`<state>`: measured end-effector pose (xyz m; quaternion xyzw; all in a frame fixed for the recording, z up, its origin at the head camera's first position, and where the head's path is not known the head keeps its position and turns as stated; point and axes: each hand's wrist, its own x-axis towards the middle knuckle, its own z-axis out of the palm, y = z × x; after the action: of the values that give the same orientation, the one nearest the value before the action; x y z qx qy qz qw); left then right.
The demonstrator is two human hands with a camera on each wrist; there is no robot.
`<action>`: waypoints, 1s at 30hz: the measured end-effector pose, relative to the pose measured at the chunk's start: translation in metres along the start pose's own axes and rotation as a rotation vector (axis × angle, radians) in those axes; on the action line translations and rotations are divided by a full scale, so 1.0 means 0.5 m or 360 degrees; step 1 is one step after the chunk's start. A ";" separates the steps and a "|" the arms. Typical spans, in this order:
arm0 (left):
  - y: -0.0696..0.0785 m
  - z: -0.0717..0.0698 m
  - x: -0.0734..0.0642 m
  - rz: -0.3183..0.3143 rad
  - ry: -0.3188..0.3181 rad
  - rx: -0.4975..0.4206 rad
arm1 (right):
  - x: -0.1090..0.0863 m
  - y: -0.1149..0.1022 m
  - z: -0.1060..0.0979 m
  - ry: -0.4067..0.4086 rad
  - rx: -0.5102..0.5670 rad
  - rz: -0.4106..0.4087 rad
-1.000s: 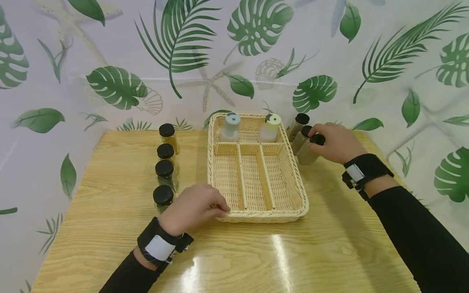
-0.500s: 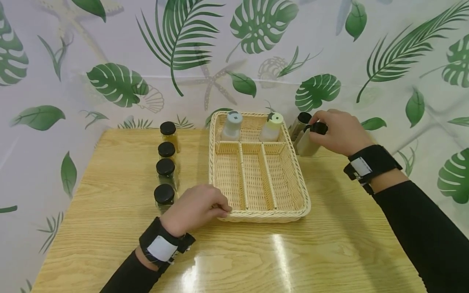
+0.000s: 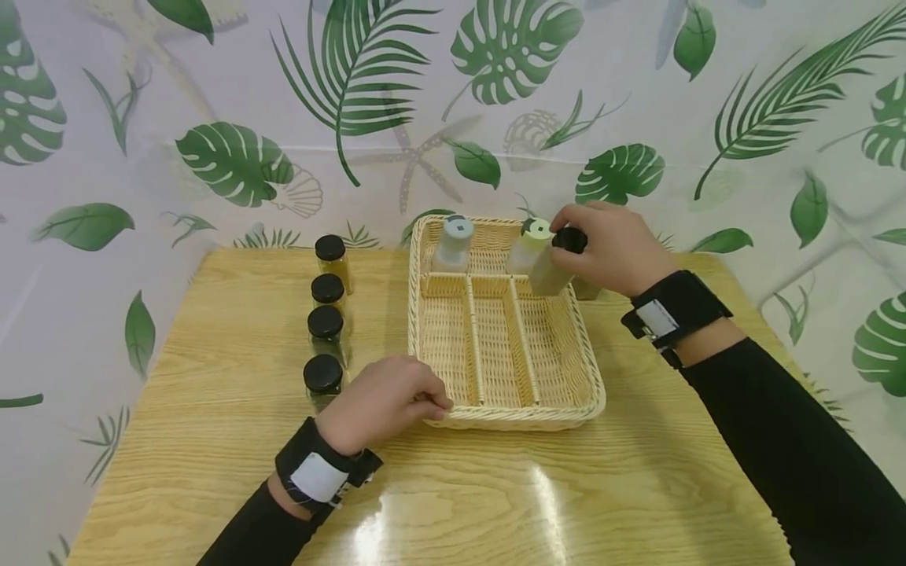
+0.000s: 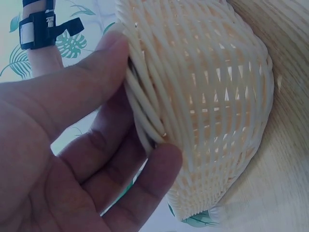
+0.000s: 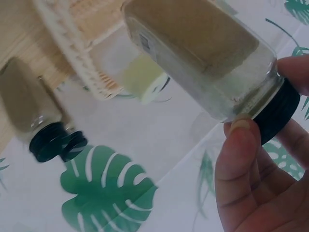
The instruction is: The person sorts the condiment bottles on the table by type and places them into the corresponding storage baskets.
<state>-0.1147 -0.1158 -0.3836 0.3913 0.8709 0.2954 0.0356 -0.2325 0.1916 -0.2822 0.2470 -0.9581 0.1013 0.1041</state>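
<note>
My right hand [image 3: 612, 244] pinches a spice jar [image 5: 203, 53] by its black lid, thumb and fingers around the neck. Tan powder fills much of this clear jar, which hangs tilted over the right side of the wicker basket [image 3: 524, 417] in the head view. With the left hand [image 3: 385, 401] I grip the basket's front rim near its left corner; the left wrist view shows thumb and fingertips on the woven edge. Two bottles stand in the basket's back compartment, one with a grey-blue cap [image 3: 458, 228], the other with a yellow-green cap [image 3: 539, 229].
Left of the basket, several black-lidded jars [image 3: 324, 373] stand in a row on the wooden table [image 3: 212, 440]. Two more jars [image 5: 31, 104] stand right of the basket, mostly hidden by my hand in the head view. A leaf-print cloth [image 3: 396, 94] hangs behind.
The right hand has lifted the jar from the group right of the basket and carried it left over the basket. My left hand has stayed on the rim.
</note>
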 end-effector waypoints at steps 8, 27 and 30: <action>0.001 -0.004 -0.003 0.0003 -0.0003 -0.0017 | 0.037 -0.059 0.016 0.0003 0.0052 -0.0084; -0.003 -0.001 0.001 -0.0017 -0.0041 0.0024 | 0.104 -0.144 0.064 -0.0004 0.0106 -0.0230; -0.005 -0.003 0.000 -0.0023 -0.0033 0.0034 | 0.116 -0.157 0.077 0.0004 0.0119 -0.0248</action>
<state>-0.1168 -0.1178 -0.3835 0.3884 0.8763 0.2818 0.0427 -0.2492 0.0885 -0.2933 0.3244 -0.9313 0.1290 0.1037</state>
